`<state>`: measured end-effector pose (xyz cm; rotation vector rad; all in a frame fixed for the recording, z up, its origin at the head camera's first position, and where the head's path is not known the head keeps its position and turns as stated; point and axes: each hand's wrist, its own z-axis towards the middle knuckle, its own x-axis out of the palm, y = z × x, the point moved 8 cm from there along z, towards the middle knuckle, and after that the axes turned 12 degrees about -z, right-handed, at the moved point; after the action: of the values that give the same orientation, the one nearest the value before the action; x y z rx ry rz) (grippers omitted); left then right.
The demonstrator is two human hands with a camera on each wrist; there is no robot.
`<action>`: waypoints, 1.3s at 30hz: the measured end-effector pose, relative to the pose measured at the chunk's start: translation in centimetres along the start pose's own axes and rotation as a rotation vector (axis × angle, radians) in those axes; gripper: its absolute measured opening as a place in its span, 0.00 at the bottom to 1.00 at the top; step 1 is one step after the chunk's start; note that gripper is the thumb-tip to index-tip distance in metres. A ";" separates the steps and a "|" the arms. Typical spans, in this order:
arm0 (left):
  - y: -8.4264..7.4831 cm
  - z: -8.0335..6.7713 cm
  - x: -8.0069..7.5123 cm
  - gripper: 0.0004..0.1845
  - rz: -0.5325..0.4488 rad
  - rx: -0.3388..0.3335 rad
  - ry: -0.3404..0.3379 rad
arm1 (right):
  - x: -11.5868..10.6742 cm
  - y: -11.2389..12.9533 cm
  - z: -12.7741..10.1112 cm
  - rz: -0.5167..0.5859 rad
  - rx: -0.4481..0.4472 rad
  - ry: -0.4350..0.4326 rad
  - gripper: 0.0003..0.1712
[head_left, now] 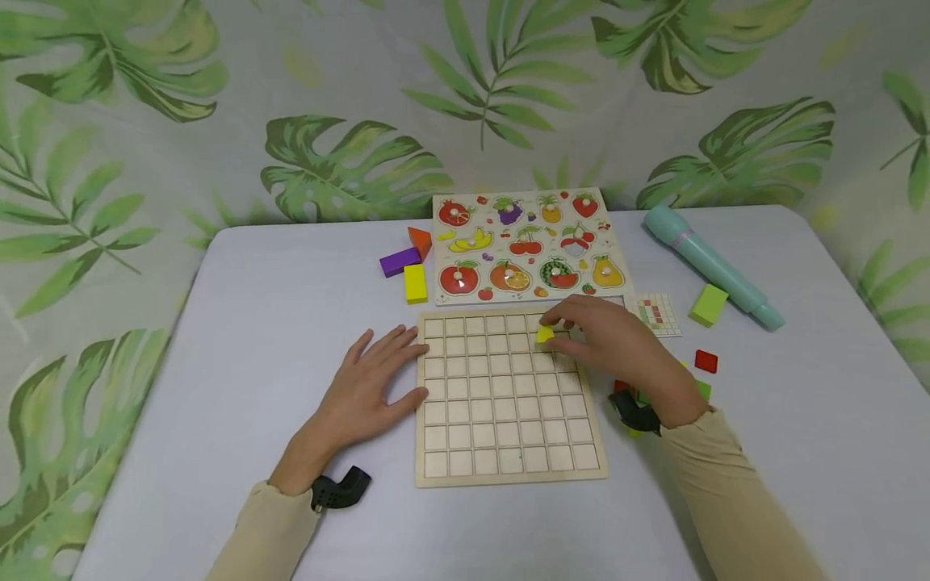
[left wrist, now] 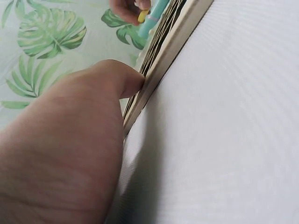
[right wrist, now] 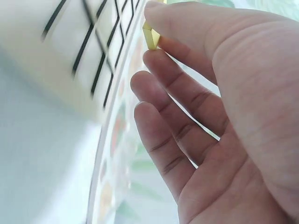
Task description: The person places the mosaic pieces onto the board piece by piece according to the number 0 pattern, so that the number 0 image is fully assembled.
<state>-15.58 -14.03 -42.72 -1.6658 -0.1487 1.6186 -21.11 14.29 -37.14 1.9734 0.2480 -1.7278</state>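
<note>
Yellow tile over the grid board, top row

Your right hand [head_left: 617, 347] pinches a small yellow tile [head_left: 545, 334] above the grid board [head_left: 508, 395]; it looks light, stiff and easy to fumble, so hold it by the edges. Your left hand [head_left: 370, 379] lies flat and relaxed on the counter [head_left: 254, 323], thumb against the board's left edge. The fruit puzzle [head_left: 526, 246] sits just behind; loose blocks [head_left: 705, 361] are beside your right wrist.

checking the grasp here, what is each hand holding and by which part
The right hand pinches a small yellow tile by its edges between thumb and fingertips. The left hand holds nothing; it rests flat against the grid board.
</note>
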 end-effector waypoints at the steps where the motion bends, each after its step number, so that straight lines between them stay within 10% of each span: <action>1: 0.0 0.0 0.0 0.33 0.003 0.002 0.000 | 0.2 0.5 0.4 0.007 -0.012 -0.002 0.18; 18: 0.1 0.0 0.0 0.32 0.002 0.005 -0.007 | 3.2 6.4 4.3 0.050 -0.092 0.008 0.17; 39: 0.2 0.0 0.1 0.32 0.003 -0.008 -0.004 | 4.1 6.3 4.1 0.071 -0.067 -0.011 0.19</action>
<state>-15.70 -14.10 -42.89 -1.6697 -0.1547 1.6249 -21.08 6.14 -39.78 1.9019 0.2265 -1.6636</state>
